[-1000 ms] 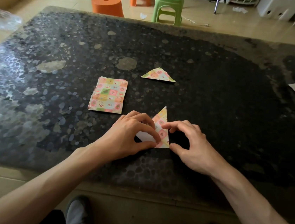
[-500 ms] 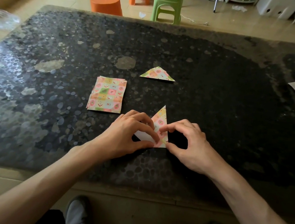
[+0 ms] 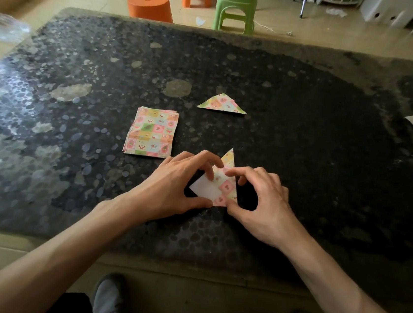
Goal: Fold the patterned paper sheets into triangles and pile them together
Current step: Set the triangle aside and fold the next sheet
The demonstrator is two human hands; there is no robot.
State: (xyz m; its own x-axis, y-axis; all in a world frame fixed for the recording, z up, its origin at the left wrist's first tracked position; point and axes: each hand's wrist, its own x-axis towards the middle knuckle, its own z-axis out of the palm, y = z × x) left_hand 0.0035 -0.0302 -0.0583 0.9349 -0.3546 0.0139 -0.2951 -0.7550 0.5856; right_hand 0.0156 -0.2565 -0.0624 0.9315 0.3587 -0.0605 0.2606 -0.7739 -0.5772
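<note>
Both pinching half-folded sheet (image 3: 224, 186): left hand (image 3: 173, 188), right hand (image 3: 261, 206) | paper stack (image 3: 151, 132) left | finished triangle (image 3: 221, 104) beyond

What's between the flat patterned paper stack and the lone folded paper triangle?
Head view: only bare dark speckled tabletop separates the flat patterned paper stack from the lone folded paper triangle.

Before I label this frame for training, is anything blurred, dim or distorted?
Head view: the pale thing at the left edge is smeared; the table bows from the wide lens; the half-folded sheet, left hand and right hand are sharp.
</note>
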